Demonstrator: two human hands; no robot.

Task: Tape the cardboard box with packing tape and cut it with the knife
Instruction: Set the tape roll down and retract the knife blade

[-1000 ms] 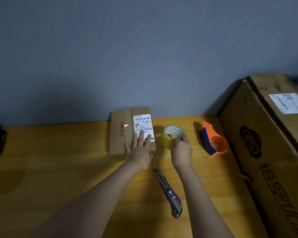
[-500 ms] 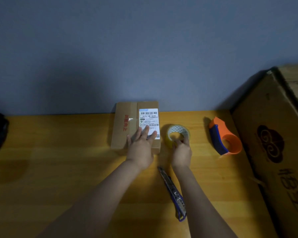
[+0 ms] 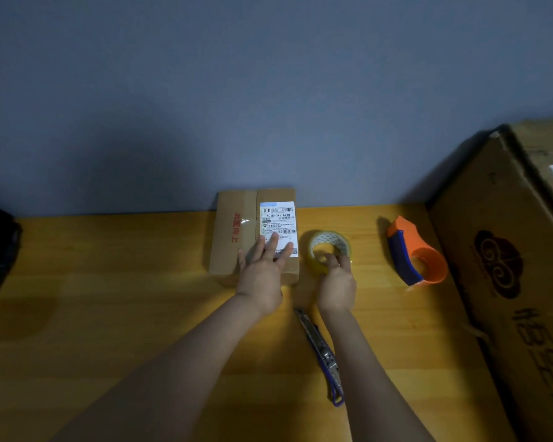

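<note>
Little has moved in the last second: cardboard box (image 3: 237, 237) stays at the counter's (image 3: 109, 298) far edge, left hand (image 3: 262, 275) still flat and open on it. Right hand (image 3: 337, 282) now pinches the tape roll (image 3: 329, 247); likely seeking the free end. Knife (image 3: 324, 355) untouched nearby.

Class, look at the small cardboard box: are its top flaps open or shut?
Shut. The small cardboard box lies flat on the table, flaps meeting in a closed seam, with the left hand pressing on top.
</note>
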